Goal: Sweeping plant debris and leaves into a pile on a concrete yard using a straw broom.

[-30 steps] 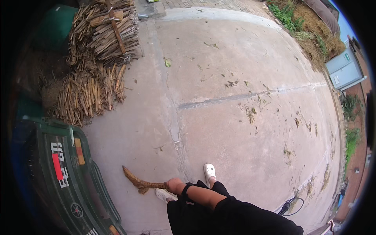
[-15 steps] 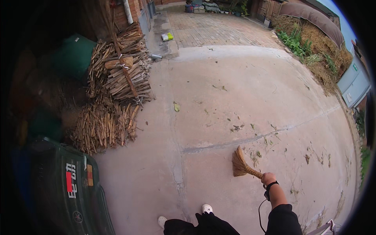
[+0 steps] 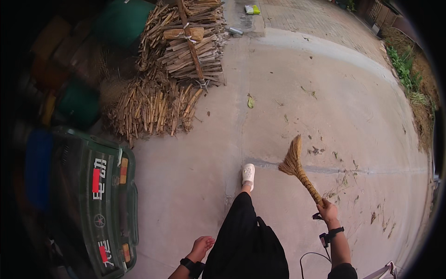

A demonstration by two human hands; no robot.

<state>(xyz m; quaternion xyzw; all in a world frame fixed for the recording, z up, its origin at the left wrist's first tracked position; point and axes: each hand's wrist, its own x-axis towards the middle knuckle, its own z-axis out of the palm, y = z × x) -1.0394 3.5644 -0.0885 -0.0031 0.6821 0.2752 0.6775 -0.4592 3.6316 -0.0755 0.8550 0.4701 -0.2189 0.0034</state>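
My right hand [image 3: 329,212] is closed around the bound handle of a short straw broom [image 3: 302,172]. The broom's flared bristles point away and to the left, over the concrete next to a grey seam. Lower down, my left hand [image 3: 202,246] hangs beside my black-clothed leg, its fingers loosely bent and nothing seen in it. Scattered dry leaves [image 3: 317,150] and bits of stalk lie on the concrete floor [image 3: 186,186] ahead and to the right of the broom. One larger green leaf [image 3: 251,101] lies farther off.
At the left stands a dark green vehicle tailgate [image 3: 100,195]. Beyond it are stacked firewood [image 3: 195,56] and bundled stalks [image 3: 153,107]. A green-and-white packet [image 3: 252,9] lies at the back. Green plants [image 3: 403,65] line the far right edge.
I have stepped forward, with one white clog now out ahead. My left hand has come into view. The broom has swung so its bristles point farther away.
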